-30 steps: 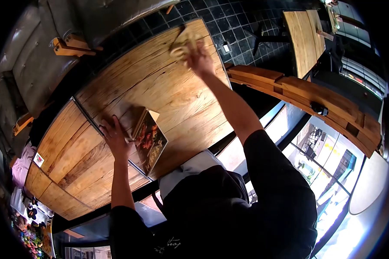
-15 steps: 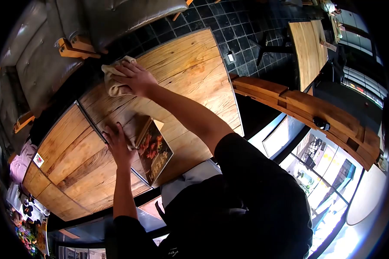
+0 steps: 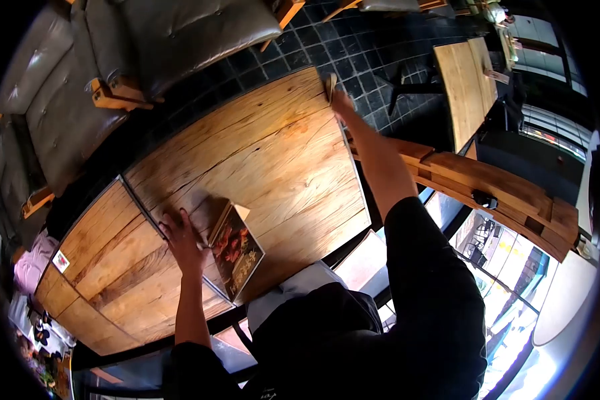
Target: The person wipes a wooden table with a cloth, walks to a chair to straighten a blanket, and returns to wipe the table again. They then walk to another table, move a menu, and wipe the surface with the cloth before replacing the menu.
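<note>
At the table's far right corner, my right hand [image 3: 341, 105] is closed on a beige cloth [image 3: 330, 87]; only a narrow part of the cloth shows past the hand. My left hand [image 3: 184, 244] rests on the wooden tabletop [image 3: 280, 173] with fingers spread, by the dark seam between two table sections. Right beside it lies a dark menu-like booklet or box [image 3: 239, 253] with a red picture and pale lettering on its cover. A small pale wooden piece [image 3: 243, 212] sticks out at its upper end.
Grey cushioned seats [image 3: 187, 33] with wooden armrests line the far side. A small card [image 3: 61, 261] lies on the left table section. To the right are a wooden bench back [image 3: 500, 193] and another wooden table [image 3: 461, 93]. Pink cloth [image 3: 35, 265] sits at far left.
My right hand has swept the cloth from the tabletop's far left edge across to its far right corner. My left hand has stayed in place on the table.
</note>
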### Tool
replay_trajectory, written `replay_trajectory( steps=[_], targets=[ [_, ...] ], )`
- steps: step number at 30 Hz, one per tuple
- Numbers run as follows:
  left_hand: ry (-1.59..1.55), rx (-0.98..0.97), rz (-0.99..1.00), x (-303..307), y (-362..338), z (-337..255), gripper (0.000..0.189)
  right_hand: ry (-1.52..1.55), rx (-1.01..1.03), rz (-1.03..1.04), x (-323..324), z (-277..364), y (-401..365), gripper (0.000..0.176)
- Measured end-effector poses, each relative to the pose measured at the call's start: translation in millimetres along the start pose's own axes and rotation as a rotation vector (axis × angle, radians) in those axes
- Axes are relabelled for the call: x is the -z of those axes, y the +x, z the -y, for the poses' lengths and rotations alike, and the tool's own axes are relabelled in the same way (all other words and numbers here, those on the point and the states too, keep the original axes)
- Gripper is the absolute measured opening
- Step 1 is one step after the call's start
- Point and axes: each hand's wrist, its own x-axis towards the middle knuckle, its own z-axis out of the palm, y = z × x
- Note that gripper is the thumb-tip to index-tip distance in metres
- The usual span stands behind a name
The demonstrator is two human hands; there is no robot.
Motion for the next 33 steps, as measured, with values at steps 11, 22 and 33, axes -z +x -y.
replay_trajectory(
  steps=[11, 22, 33],
  targets=[
    [-0.018, -0.049, -0.084, -10.6, -2.1, 8.4, 0.145, 0.219, -0.185, -0.384, -5.9, -70.5, -356.6, 0.033],
    [0.040, -0.053, -0.101, -16.4, -5.1, 14.8, 0.149, 0.062, 0.308, -0.465, -90.0, 35.3, -363.5, 0.049],
    [0.060, -0.060, -0.083, -10.4, -8.7, 9.1, 0.144, -0.242, 0.471, -0.569, -42.1, 44.8, -300.3, 0.060]
  ],
)
